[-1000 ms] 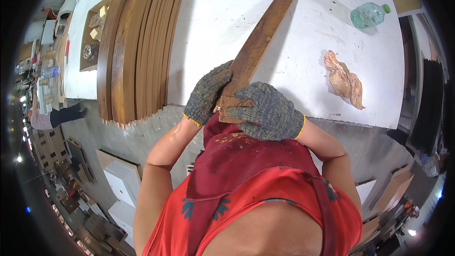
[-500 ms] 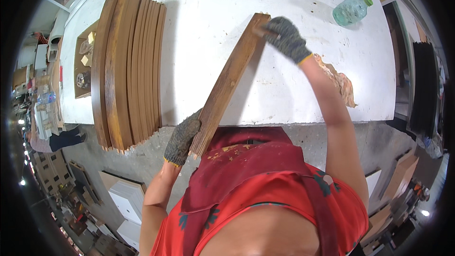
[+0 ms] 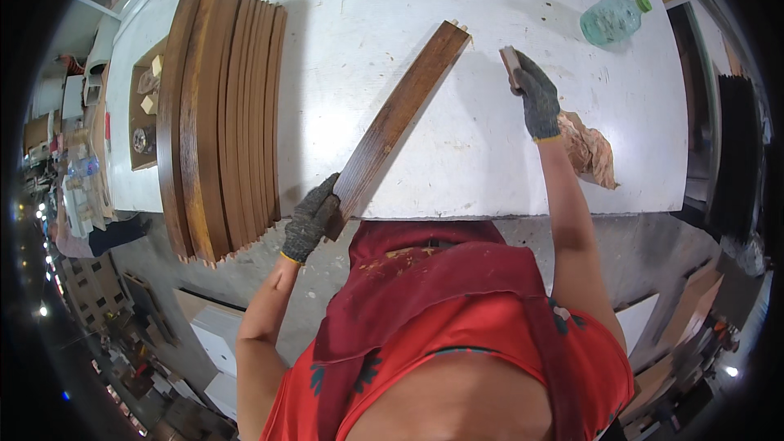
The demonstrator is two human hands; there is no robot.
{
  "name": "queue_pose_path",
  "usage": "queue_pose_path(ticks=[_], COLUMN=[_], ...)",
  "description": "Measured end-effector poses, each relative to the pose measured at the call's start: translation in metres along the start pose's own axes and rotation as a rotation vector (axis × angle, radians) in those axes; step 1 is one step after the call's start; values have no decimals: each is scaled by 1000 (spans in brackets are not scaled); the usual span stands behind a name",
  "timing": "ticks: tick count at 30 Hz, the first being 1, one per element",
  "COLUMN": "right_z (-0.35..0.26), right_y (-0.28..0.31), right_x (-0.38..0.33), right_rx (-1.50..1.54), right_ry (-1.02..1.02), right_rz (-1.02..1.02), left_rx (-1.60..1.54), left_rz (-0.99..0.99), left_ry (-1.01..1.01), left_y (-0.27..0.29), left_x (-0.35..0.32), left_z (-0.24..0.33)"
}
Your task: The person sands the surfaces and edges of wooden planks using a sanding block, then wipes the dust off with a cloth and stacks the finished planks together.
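Note:
A brown wooden slat (image 3: 400, 118) with pegged ends lies slanted over the white table, its near end by the front edge. Gloved in dark grey, my left hand (image 3: 312, 219) is closed around that near end. My right hand (image 3: 539, 102), in a matching glove, grips a small flat sanding block (image 3: 510, 68) to the right of the slat's far end, apart from the wood. Just beside my right wrist lies a crumpled brown cloth or paper (image 3: 590, 153). The fingers of my right hand are partly hidden behind the block.
A row of similar slats (image 3: 220, 122) stands on the table's left, overhanging the front edge. Behind it is an open box (image 3: 145, 135) with small pieces. A green-capped bottle (image 3: 611, 20) lies on the white table (image 3: 457, 188) at the far right. White panels (image 3: 214, 343) lean below, left.
My right hand has come off the slat's far end and moved right and slightly nearer with the block. The slat has turned a little, and my left hand has shifted slightly.

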State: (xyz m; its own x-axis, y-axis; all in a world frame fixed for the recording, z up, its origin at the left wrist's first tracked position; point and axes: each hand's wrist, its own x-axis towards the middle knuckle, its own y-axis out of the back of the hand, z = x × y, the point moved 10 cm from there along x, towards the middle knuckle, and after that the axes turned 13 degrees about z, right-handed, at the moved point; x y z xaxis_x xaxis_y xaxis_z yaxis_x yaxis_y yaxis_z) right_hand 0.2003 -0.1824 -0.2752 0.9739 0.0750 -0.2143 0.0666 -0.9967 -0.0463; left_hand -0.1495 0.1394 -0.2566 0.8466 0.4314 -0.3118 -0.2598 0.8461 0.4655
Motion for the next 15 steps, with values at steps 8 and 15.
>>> queue_pose_path(ticks=[8, 15], right_z=[17, 10], right_y=[21, 17], right_x=[-42, -46], right_rx=[66, 54], right_ry=[111, 194], right_rz=[20, 77], left_rx=[296, 621], left_rz=[183, 123], left_ry=[-321, -327], left_y=[-43, -132], left_x=[72, 181], left_z=[104, 165])
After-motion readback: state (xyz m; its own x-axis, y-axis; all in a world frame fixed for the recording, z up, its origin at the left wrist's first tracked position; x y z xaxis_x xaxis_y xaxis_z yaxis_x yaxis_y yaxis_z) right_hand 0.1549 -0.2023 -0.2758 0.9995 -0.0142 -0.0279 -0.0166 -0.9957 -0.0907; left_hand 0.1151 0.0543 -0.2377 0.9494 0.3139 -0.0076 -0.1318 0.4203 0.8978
